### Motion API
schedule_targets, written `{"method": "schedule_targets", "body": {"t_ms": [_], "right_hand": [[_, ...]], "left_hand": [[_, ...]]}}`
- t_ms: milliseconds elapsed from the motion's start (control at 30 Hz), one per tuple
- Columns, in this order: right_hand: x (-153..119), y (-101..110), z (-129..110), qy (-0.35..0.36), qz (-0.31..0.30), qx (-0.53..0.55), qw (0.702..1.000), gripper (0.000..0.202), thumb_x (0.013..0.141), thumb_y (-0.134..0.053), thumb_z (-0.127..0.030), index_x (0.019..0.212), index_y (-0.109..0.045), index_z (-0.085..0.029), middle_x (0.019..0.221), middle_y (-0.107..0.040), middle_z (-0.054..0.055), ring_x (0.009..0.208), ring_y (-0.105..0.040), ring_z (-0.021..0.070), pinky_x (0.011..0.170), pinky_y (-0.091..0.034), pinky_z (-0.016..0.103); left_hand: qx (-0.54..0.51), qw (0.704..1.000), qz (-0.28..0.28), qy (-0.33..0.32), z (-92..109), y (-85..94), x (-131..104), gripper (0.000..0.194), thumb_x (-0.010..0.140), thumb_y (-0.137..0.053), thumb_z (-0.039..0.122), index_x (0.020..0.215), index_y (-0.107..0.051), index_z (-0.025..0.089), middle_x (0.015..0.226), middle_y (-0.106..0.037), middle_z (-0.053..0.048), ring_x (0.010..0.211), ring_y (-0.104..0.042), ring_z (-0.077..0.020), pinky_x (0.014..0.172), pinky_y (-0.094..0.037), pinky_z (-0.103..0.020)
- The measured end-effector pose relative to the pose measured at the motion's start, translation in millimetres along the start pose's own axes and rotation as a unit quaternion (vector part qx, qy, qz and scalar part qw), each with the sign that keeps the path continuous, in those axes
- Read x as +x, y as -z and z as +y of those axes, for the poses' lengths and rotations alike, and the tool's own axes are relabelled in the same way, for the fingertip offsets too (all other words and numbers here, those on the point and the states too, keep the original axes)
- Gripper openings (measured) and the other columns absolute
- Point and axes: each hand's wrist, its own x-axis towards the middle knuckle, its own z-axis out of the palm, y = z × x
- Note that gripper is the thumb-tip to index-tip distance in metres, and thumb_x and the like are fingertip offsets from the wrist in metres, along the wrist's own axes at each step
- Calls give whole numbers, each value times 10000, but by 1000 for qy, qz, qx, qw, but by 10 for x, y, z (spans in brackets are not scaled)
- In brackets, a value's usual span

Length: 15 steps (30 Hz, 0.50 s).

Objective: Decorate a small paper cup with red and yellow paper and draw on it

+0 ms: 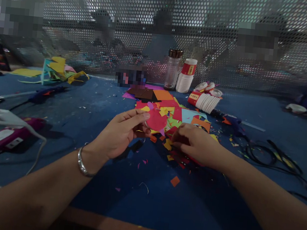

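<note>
Between the thumb and fingers of my left hand (126,128) is a round red paper disc (157,120), held over the paper pile. A silver bracelet (82,162) circles the left wrist. My right hand (195,142) reaches down to the right side of the pile, its fingers curled at the coloured scraps; whatever is between them is too small or hidden to make out. Around both hands lie yellow, green, orange, red and light blue paper pieces (190,115). An orange square (175,181) rests nearer the front.
Behind the pile stand a clear bottle (171,71) and stacked paper cups (185,78); another stack (205,101) lies sideways. Glue guns lie left (43,93) and right (234,123), with black cable (261,154). A magenta power strip (13,134) is at left, before a perforated metal screen (142,5).
</note>
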Motion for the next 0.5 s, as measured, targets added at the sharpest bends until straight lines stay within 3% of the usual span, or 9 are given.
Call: {"method": "schedule_targets", "body": {"t_ms": [200, 500], "right_hand": [[-10, -14, 9, -2, 6, -10, 1000, 126, 897, -633, -212, 958, -744, -209, 1011, -726, 104, 882, -664, 229, 801, -511, 368], [0, -27, 32, 9, -7, -18, 1000, 122, 895, -614, -203, 917, -734, -202, 907, -711, 99, 864, -662, 234, 780, -492, 358]], "left_hand": [[2, 1000, 3, -7, -8, 19, 14, 256, 699, -878, 315, 753, -692, 147, 698, -644, 1, 640, -616, -125, 648, -543, -266], [1, 1000, 0, 0, 1, 10, -3, 268, 690, -887, 325, 746, -691, 151, 695, -635, 11, 644, -605, -118, 660, -545, -269]]}}
